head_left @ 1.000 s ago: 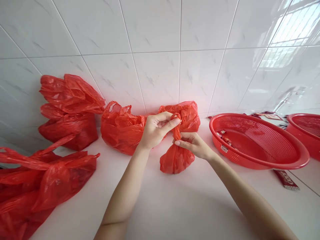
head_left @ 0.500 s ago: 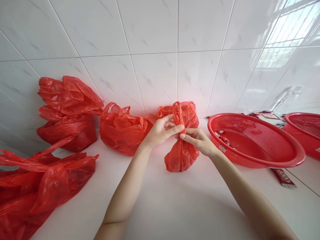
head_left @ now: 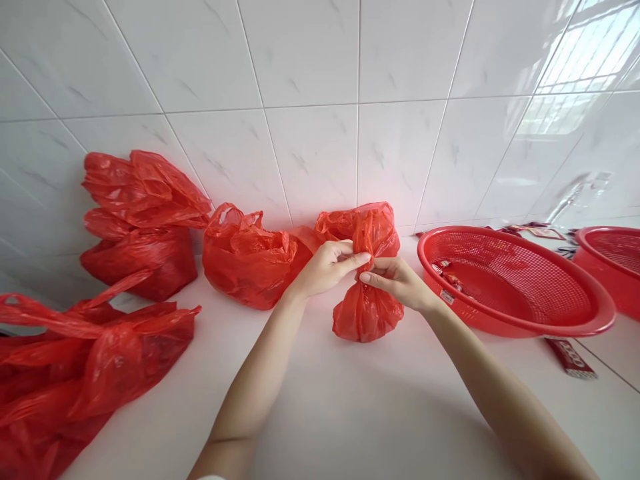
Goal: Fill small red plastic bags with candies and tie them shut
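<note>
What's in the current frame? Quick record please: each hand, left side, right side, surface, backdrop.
Left hand: pinching small red bag at its gathered neck
Right hand: pinching same neck
Left side: larger red bags
Right side: two red baskets; small wrapped items in left one
Surface: white table; dark red packet near baskets
Backdrop: tiled wall

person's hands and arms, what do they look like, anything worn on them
The left hand and right hand are ungloved, with no rings visible. Both wrists and forearms are bare, without watch or bracelet. A white sliver at the bottom edge may be clothing.
</note>
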Available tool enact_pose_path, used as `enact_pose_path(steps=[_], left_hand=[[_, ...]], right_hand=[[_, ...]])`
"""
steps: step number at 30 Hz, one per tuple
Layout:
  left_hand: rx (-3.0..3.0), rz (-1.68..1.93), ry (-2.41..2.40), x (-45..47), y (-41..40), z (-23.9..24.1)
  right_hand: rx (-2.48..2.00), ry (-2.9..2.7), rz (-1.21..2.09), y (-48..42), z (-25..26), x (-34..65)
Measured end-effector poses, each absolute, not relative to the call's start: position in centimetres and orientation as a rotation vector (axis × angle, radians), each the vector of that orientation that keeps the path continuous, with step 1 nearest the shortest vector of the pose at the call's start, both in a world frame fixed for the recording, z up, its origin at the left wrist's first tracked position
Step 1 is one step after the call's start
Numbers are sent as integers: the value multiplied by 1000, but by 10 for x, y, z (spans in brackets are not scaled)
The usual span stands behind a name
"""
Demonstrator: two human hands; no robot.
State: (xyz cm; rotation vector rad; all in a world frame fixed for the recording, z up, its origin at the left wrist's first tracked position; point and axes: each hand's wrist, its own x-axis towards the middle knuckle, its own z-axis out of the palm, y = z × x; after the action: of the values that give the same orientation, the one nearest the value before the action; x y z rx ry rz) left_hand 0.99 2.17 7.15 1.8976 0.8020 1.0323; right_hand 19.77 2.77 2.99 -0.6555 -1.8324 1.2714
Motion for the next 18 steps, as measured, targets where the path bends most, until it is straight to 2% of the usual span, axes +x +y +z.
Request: enact_pose_path(steps=[7, 13, 18], left_hand=[[1810, 1099, 758, 7, 11, 73], [1659, 1461, 1095, -49, -22, 80], [1468, 1834, 1435, -121, -67, 108]], right_hand=[[-678, -1965, 1086, 19, 38, 199], [-811, -1978, 732, 7, 68, 227], [-914, -1893, 609, -3, 85, 252]])
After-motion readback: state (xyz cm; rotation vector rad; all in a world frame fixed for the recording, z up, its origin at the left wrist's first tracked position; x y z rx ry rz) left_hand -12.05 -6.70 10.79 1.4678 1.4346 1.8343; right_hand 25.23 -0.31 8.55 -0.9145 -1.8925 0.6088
